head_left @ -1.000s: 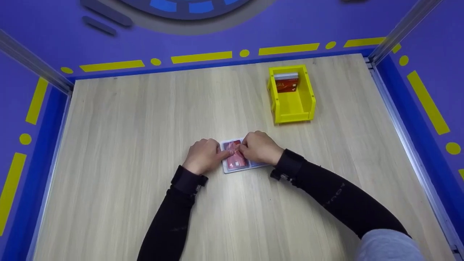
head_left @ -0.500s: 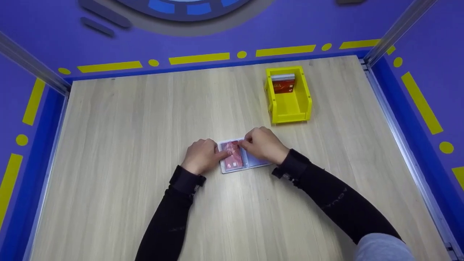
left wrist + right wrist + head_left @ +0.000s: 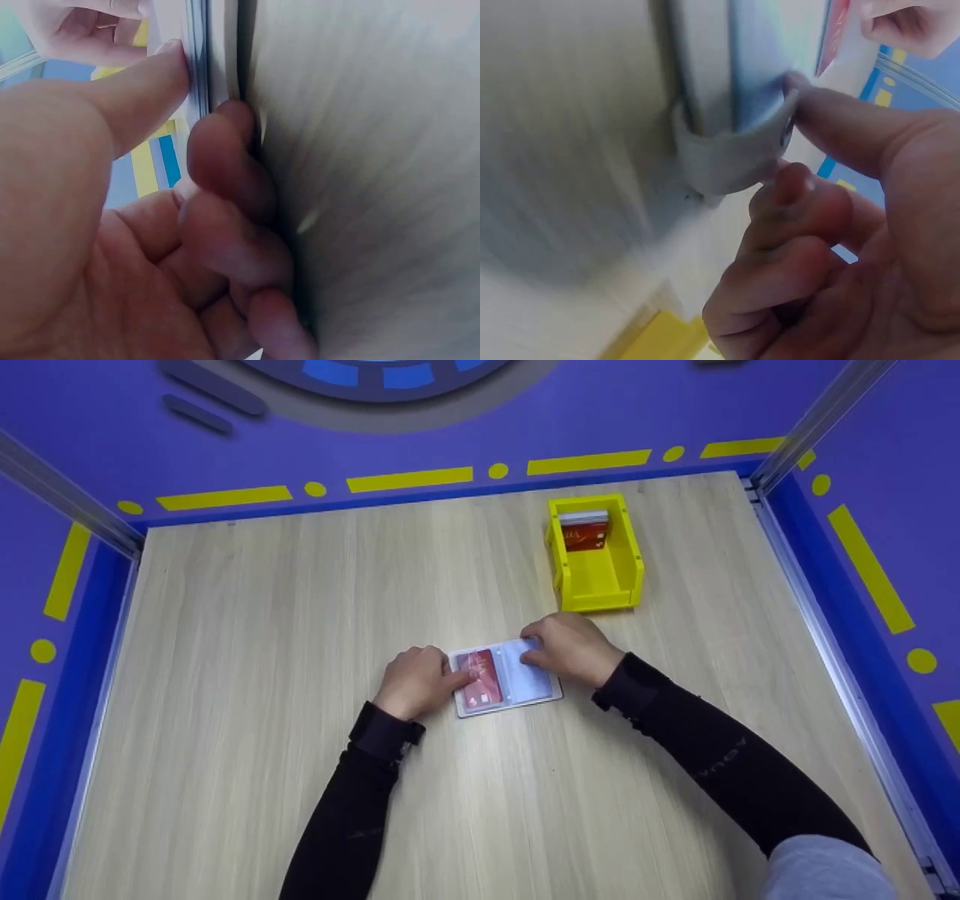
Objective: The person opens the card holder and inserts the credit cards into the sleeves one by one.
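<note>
A card holder [image 3: 529,681] lies spread on the table, its clear sleeves facing up. Behind the left sleeve shows a red card [image 3: 485,691]; the right sleeve looks bluish white. My left hand [image 3: 414,684] grips the holder's left edge, thumb on top over the card's side; in the left wrist view its curled fingers [image 3: 225,232] lie at the edge against the table. My right hand [image 3: 576,649] pinches at the upper right corner, thumb over the page. The right wrist view shows a pale strap [image 3: 724,161] with a snap bending round that edge, by the thumb.
A yellow bin [image 3: 600,603] stands behind the right hand, with a stack of cards [image 3: 585,534] upright at its back, a red one in front. Blue-purple walls [image 3: 420,450] with yellow markings border the wooden table [image 3: 300,600].
My right hand has moved right, from the red card to the holder's right page and upper corner, uncovering more of the holder. The left hand keeps its place.
</note>
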`<state>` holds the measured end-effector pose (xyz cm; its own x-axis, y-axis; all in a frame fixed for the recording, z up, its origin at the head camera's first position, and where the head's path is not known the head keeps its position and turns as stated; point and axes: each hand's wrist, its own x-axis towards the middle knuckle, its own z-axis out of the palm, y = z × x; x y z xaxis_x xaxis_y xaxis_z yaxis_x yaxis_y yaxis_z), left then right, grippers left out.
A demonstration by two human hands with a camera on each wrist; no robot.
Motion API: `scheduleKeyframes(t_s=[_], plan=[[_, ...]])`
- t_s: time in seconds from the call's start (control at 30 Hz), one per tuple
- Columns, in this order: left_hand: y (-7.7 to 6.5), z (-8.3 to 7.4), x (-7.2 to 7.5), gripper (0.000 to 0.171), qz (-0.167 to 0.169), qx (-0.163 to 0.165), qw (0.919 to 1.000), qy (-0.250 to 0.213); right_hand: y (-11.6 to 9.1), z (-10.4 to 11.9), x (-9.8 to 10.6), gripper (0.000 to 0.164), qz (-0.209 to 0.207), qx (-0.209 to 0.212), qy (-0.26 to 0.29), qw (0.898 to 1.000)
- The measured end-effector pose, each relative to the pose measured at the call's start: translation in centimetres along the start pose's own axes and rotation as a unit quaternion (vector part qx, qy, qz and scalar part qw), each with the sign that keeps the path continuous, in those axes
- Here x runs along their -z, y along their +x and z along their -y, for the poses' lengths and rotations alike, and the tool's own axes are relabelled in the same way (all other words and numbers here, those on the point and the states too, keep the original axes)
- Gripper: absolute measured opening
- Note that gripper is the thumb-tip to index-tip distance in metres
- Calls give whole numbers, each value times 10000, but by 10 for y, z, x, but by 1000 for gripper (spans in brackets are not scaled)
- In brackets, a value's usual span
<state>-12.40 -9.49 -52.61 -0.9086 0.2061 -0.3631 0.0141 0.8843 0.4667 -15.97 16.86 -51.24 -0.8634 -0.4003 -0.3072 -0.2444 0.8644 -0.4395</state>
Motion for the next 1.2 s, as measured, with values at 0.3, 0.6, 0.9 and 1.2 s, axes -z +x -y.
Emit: scheduleKeyframes(t_s=[0.3, 0.6, 0.9, 1.2], plan=[[0, -1, -1, 55, -4, 11, 9999, -162, 1, 3, -7, 30, -469, 334, -433, 9974], [-2, -1, -2, 54, -113, -93, 9998, -161, 5, 9, 19, 33, 365, -36, 1115, 9931], [0, 0, -3, 53, -190, -244, 9995, -84, 32, 41, -7, 36, 630, 507, 1594, 9839], [-1, 2, 1, 51, -333, -404, 9986, -45, 44, 52, -23, 38, 489, 350, 1322, 9894]])
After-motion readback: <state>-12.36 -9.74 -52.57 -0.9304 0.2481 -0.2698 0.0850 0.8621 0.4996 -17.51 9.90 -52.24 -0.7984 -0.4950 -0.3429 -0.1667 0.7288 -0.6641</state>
